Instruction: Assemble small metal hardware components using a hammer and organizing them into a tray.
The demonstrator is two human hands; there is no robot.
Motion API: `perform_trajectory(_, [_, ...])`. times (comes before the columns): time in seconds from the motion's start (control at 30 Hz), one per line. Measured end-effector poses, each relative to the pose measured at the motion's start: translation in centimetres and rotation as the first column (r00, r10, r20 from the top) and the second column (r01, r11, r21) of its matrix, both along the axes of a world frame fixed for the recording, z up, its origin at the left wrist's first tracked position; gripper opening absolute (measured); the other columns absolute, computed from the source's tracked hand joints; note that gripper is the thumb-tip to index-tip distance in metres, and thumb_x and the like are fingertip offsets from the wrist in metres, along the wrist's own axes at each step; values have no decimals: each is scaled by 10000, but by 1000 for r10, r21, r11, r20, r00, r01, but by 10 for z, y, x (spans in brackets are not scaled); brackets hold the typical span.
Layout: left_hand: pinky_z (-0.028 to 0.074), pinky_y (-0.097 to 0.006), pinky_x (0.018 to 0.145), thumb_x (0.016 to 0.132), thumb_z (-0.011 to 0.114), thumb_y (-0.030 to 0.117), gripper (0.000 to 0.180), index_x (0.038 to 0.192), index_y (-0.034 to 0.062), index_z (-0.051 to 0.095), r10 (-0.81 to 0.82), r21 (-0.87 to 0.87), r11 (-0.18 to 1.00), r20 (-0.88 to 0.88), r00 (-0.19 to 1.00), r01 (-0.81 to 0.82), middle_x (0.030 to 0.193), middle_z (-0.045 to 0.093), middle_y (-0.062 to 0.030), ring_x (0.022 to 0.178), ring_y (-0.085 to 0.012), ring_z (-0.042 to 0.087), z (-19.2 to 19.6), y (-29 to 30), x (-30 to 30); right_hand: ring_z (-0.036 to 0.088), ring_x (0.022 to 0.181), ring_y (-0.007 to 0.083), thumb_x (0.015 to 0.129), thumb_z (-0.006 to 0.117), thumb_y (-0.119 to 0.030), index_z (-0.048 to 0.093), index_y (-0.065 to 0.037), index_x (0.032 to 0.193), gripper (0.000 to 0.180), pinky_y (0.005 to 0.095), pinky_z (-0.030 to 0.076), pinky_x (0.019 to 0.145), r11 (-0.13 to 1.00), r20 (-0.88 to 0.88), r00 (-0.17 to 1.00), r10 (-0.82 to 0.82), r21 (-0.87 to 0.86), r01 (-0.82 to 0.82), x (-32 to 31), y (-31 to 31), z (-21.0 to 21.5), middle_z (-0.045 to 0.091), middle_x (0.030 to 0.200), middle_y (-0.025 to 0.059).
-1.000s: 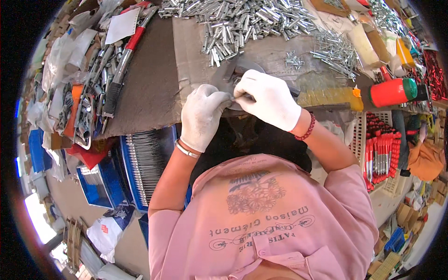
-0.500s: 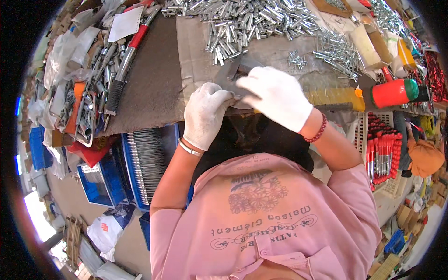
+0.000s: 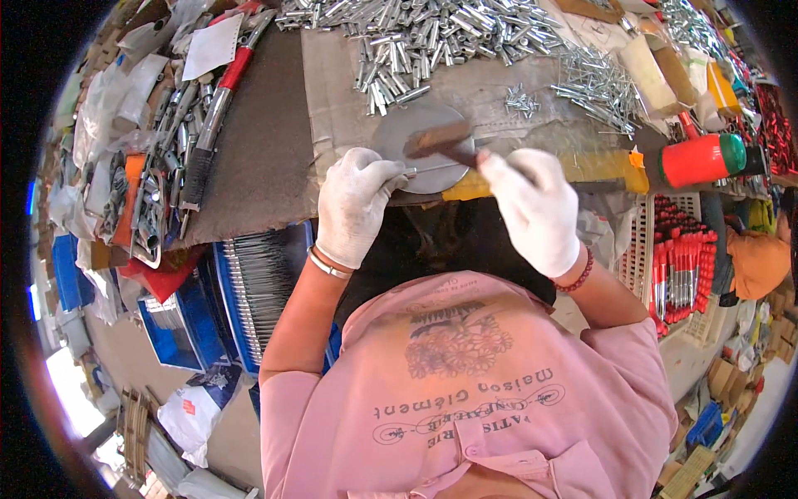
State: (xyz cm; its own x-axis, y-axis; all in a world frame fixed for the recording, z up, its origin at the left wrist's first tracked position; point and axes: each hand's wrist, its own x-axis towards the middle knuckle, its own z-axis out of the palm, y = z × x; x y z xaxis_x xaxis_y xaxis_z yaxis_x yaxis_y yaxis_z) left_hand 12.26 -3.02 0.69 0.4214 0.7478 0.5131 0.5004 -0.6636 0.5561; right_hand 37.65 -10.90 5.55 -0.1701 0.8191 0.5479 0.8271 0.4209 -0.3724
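my left hand [image 3: 356, 204], in a white cotton glove, is curled shut w/ fingertips pinching a thin metal pin [image 3: 426, 170] that lies flat across the round grey metal disc [image 3: 422, 148] at the near edge of the table [image 3: 258, 158]. my right hand [image 3: 536, 208], also gloved, is wrapped tight around the handle of a small hammer [image 3: 438, 140]; the hammer's brownish head sits over the disc, just above the pin, looks blurred. can't tell if head is touching the pin or a bit off it.

the disc rests on a sheet of cardboard [image 3: 332, 91] spread on the table. beyond it, at the far side, a big heap of short silver metal tubes [image 3: 432, 37], and to the right of that a smaller scatter of thin nails [image 3: 594, 79]. a yellow strip [image 3: 582, 166] runs along the table edge under my right hand, and near its end lies a red cylinder w/ green cap [image 3: 698, 158] on its side.

left of the cardboard there's a dark mat w/ a long tool w/ red and black grip [image 3: 212, 116] lying on it, plus a pile of mixed metal hardware [image 3: 145, 191] further left. below the table on my left, a blue tray of dark thin rods [image 3: 258, 283]; on my right, a white crate of red-handled tools [image 3: 677, 270]. silver bangle on my left wrist, red bead bracelet on right.
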Motion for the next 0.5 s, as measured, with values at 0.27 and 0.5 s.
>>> perform_trajectory(0.27, [535,-440,752,784,832,78,192,952,120,747,-2,-10,1000,-35,999,2,930,655,-93,880,-336,667,-3,0,-4,693,860,330,884,746,-50,724,-176,1317,451,390,570,761,957,-75,996,57,-281,-76,0,22,-14,673,1048,111])
perform_trajectory(0.5, [525,-428,747,780,843,111,171,936,107,772,-23,-157,987,88,996,36,881,651,-91,864,-327,654,-4,1,-6,670,976,287,850,805,-210,687,-143,949,168,402,556,766,965,287,952,106,-260,-29,-13,33,-6,663,1027,66])
